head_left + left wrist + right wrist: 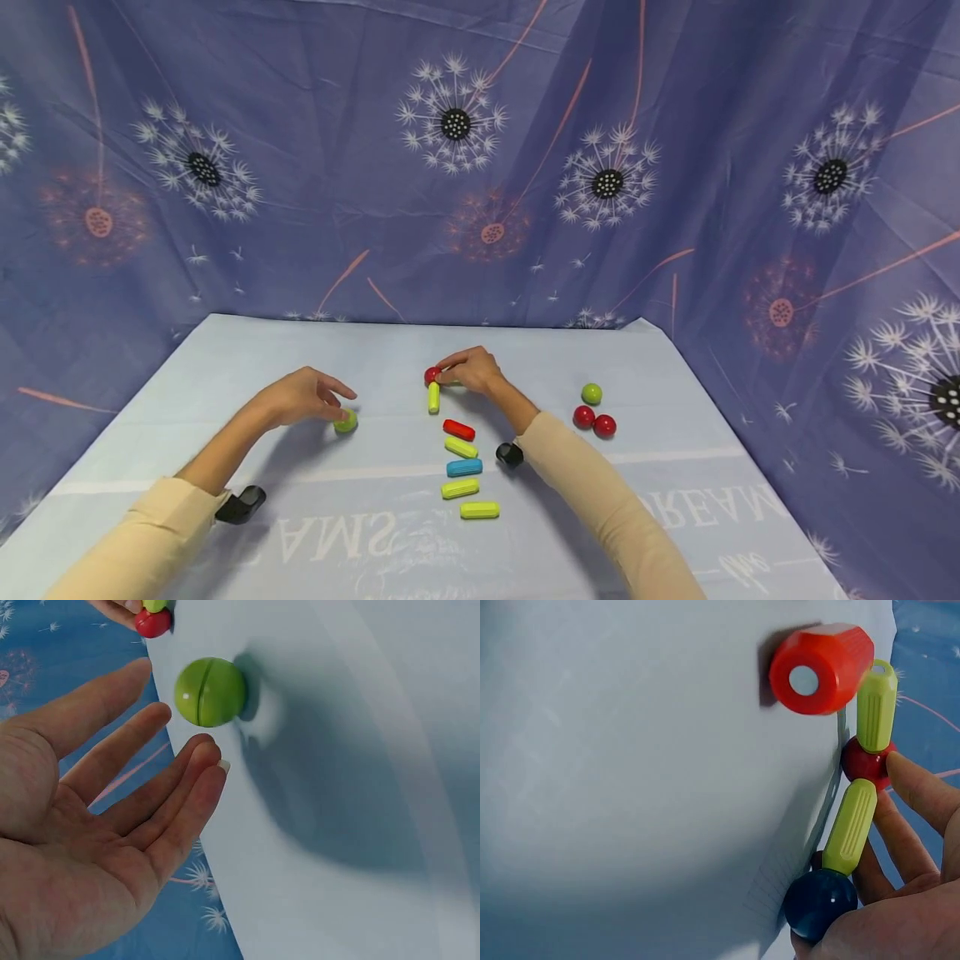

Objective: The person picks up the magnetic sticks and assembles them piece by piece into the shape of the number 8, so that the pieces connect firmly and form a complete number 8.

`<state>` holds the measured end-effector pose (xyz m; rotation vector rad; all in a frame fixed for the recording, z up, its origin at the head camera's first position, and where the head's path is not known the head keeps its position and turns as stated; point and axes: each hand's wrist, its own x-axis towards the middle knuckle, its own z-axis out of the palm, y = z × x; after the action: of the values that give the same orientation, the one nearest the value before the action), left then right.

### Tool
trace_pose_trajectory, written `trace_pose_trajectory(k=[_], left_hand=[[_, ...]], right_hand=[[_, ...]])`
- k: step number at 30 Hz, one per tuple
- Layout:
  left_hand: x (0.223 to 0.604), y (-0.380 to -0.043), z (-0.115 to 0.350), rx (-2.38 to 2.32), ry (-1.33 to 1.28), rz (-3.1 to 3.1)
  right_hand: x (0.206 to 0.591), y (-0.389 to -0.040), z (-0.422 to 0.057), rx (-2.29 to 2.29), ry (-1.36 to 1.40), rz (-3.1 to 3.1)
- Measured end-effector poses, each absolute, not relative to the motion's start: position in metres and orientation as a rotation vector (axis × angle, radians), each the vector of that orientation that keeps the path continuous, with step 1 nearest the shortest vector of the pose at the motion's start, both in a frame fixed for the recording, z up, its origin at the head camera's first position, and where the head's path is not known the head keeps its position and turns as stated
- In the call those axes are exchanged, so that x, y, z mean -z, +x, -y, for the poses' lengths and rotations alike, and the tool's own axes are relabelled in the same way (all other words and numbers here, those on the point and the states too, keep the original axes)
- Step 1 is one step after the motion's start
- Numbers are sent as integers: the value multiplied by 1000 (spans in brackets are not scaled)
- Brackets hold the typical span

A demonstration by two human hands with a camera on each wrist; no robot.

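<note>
My right hand (pixel 472 369) holds a joined chain of magnetic building pieces at the back middle of the table. In the right wrist view a finger touches its red ball (pixel 865 761), while the lower part of the hand is at the dark blue ball (pixel 820 904). One yellow-green rod (pixel 850 825) links these balls; a second yellow-green rod (pixel 433 398) sticks out from the red one. My left hand (pixel 303 396) is beside a green ball (pixel 346 421) at the left, its fingers loosely extended. A gap shows between fingers and ball in the left wrist view (pixel 210 691).
In the middle lie a red rod (pixel 459 430), a blue rod (pixel 464 467) and several yellow-green rods (pixel 480 509). To the right are a green ball (pixel 592 393) and two red balls (pixel 604 426). A patterned curtain (pixel 337 167) hangs behind the white-covered table (pixel 247 350).
</note>
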<state>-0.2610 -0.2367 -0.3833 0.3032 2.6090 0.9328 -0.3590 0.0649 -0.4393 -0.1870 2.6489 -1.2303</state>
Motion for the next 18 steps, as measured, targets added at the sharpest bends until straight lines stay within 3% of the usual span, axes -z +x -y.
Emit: trace_pose_trajectory(k=[18], left_hand=[[400, -260, 239, -968, 283, -2606]], right_hand=[[442, -366, -66, 1253, -183, -2624]])
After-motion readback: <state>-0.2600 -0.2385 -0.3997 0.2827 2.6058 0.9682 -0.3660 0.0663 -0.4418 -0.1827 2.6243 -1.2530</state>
